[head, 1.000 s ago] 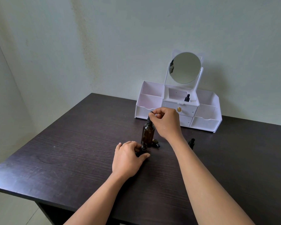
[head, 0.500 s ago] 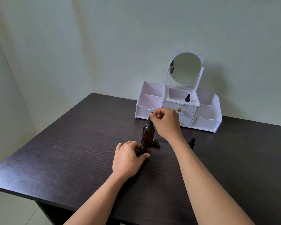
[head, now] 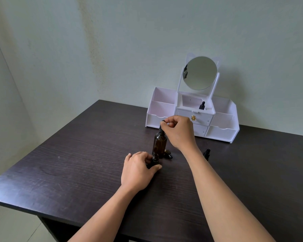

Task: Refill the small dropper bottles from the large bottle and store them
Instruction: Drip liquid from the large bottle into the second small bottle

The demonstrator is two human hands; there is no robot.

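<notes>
1. At a dark table [head: 77,154], the person's right hand [head: 179,132] pinches the black dropper top [head: 163,123] of the big bottle [head: 159,143], fingers curled round it. The amber bottle stands upright mid-table.
2. The left hand [head: 138,169] grips a small bottle [head: 155,158] just in front of the big one. Its neck looks uncapped, and what appears to be a loose cap [head: 168,155] lies at the big bottle's base.
3. The step in hand seems to be drawing liquid from the big bottle to fill the held one. Whether the dropper top is screwed down or already free cannot be told.
4. The next move likely calls for lifting the dropper straight out, carrying it across to the narrow neck and squeezing, while the left hand keeps the small bottle steady and upright.
5. One capped bottle [head: 202,105] already stands in the centre compartment of the white organizer [head: 222,133], below its mirror [head: 199,73]. Another [head: 207,152] waits on the table, just right of the right forearm.
</notes>
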